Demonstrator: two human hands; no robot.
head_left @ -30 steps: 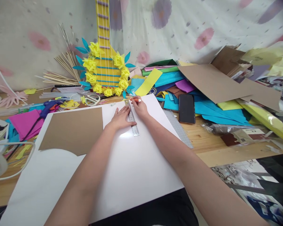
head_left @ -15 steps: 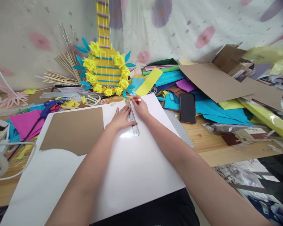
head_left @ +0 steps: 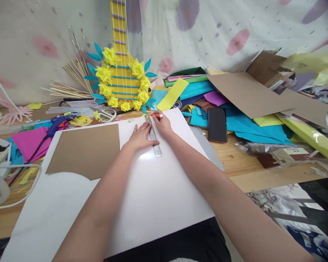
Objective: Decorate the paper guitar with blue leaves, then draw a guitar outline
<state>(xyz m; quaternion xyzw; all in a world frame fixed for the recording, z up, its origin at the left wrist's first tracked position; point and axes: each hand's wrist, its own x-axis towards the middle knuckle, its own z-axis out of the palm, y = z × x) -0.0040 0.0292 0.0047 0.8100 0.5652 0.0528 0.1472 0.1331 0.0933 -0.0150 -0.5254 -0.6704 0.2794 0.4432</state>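
Observation:
My left hand (head_left: 139, 136) lies flat with its fingers spread over a metal ruler (head_left: 157, 150), pressing it onto a large white sheet (head_left: 158, 189). The thumb reaches across the ruler's near half. Close beside the ruler's far end, my right hand (head_left: 163, 124) is closed around a slim orange pencil (head_left: 156, 115). That hand rests near the sheet's far edge, and its fingers partly hide the pencil; I cannot make out the point. Left of my hands, a brown cardboard piece (head_left: 84, 151) with a curved lower edge lies on the sheet.
A yellow paper guitar with flowers (head_left: 123, 80) stands behind the sheet. Scissors (head_left: 108, 115) and wooden sticks (head_left: 71, 87) lie to its left. On the right are a phone (head_left: 217, 124), piled blue felt (head_left: 251, 131) and cardboard (head_left: 248, 92). A white cable (head_left: 38, 178) loops at left.
The pencil in my right hand has tilted very slightly. My left hand and the ruler have stayed in place.

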